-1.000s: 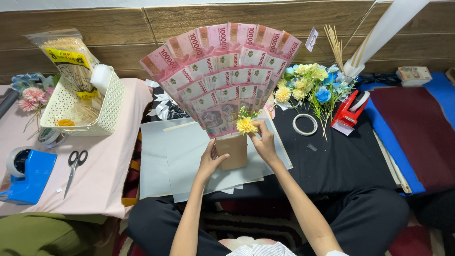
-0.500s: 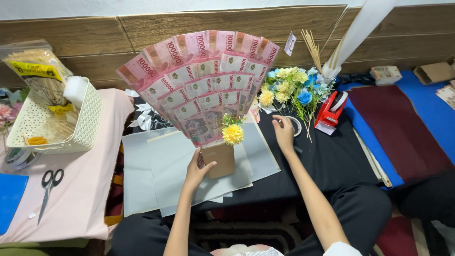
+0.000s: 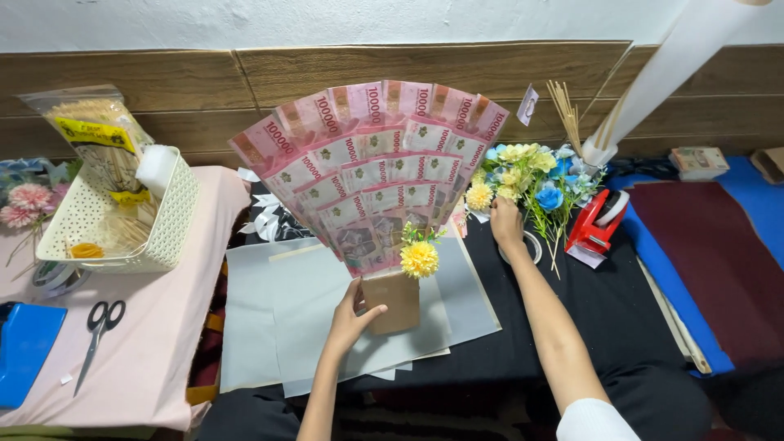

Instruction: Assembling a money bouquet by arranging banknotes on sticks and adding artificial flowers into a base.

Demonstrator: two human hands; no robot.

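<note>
From my remote view the banknote fan (image 3: pixel 371 167) was built with one yellow flower (image 3: pixel 419 258) on; left hand (image 3: pixel 353 314) gripped its cardboard base (image 3: pixel 394 300), right hand (image 3: pixel 506 222) curled among loose flowers (image 3: pixel 527 175), more left to add.

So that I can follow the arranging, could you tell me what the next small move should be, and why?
Probably pick one flower: the right hand touches the loose flowers, while the left hand holds the banknote fan, which carries one yellow flower.

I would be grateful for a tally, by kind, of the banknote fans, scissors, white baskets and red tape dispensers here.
Banknote fan: 1
Scissors: 1
White basket: 1
Red tape dispenser: 1
Total: 4
</note>
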